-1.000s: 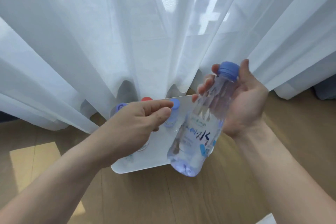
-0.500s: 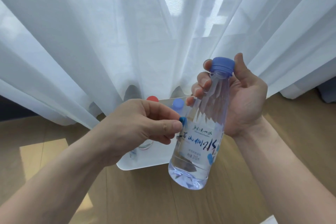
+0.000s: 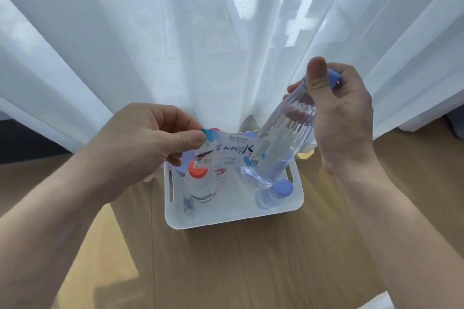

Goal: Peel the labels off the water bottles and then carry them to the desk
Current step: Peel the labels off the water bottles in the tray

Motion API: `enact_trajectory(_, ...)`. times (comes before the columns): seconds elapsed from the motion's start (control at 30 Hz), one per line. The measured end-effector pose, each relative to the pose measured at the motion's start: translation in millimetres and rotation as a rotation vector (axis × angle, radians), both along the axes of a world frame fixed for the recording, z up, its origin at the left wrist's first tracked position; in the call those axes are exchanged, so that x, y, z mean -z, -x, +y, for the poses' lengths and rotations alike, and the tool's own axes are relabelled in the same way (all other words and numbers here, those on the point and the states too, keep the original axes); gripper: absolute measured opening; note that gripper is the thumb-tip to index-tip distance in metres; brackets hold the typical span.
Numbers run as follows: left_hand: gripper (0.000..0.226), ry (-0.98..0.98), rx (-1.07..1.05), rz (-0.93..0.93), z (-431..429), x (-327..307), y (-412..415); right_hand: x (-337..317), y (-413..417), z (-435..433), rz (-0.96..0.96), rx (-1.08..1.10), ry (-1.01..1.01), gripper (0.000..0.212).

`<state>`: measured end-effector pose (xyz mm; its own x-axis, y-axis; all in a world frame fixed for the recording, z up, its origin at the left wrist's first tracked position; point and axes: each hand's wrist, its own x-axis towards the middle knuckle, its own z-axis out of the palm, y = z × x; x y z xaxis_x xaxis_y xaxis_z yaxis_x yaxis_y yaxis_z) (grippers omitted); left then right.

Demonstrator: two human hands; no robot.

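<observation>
My right hand (image 3: 339,118) grips a clear water bottle (image 3: 281,148) with a blue cap near its neck, tilted with the base pointing down-left over the bin. My left hand (image 3: 148,140) pinches the free end of its white label (image 3: 231,153), which stretches in a strip from my fingers to the bottle's side, its right end lying against the bottle. Below stands a white plastic bin (image 3: 233,213) on the floor, holding a red-capped bottle (image 3: 199,180), a blue-capped bottle (image 3: 276,193) and more bottles partly hidden behind the label.
The bin sits on a wooden floor (image 3: 251,271) right against sheer white curtains (image 3: 175,45) covering a window. A sunlit patch lies on the floor at the lower left. Something white shows at the bottom right corner.
My left hand pinched the label's edge and pulled it leftward, unwrapping it into a long strip. The bottle tilted further in my right hand, and the view dropped so that the whole bin shows.
</observation>
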<state>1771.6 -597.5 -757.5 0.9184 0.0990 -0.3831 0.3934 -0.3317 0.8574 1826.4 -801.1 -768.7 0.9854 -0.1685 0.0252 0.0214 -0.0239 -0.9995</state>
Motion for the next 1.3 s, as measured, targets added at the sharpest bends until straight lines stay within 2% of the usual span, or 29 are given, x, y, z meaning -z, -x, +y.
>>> enact_trajectory(0.23, 0.014, -0.248, -0.027, -0.072, 9.8, 5.7, 1.8, 12.2, -2.2, -3.1, -0.045, 0.078, 0.228, 0.024)
enact_trajectory(0.47, 0.013, -0.795, 0.338, 0.09, 8.3, 24.6, 6.9, 20.5, -1.6, -9.2, -0.03, 0.006, 0.364, 0.027)
enact_trajectory(0.57, 0.018, -0.929, 0.465, 0.151, 5.9, 43.4, 8.7, 26.9, 0.2, -9.6, -0.011, -0.061, 0.409, 0.026)
enact_trajectory(0.93, 0.011, -0.91, 0.544, 0.242, 9.3, 59.1, 7.9, 47.0, -3.2, -20.1, 0.136, -0.172, 0.516, 0.028)
enact_trajectory(1.3, 0.021, -0.927, 0.537, 0.212, 6.5, 52.7, 6.0, 77.0, -5.7, -30.3, 0.287, -0.28, 0.729, 0.033)
